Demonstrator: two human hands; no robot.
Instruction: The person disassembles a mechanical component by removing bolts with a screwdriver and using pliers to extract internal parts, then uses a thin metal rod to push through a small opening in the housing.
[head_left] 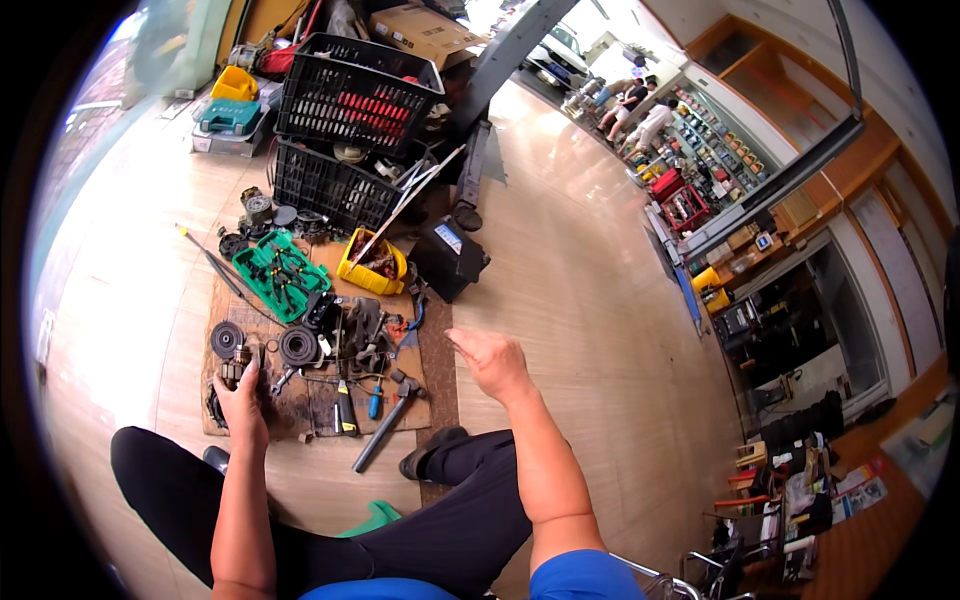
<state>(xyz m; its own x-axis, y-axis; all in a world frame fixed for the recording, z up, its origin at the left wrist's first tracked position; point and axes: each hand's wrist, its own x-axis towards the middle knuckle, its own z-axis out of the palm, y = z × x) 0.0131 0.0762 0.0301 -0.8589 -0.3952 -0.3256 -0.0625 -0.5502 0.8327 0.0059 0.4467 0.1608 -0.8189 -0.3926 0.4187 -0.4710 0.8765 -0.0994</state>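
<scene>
We find the left hand (242, 408) gripping a cylindrical metal part (234, 373) at nine o'clock over the cardboard (290, 412). The right hand (492, 362), at three o'clock beyond its edge, is bunched; whether it pinches anything, we cannot tell. Green tool case (281, 276) at eleven, hammer (382, 430) at four.

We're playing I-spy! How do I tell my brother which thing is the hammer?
Find the big brown cardboard sheet. At its lower right corner, look just right of the blue-handled tool. The hammer, longer than its neighbours, has a chunky head, and its handle pokes past the cardboard's edge.
</scene>
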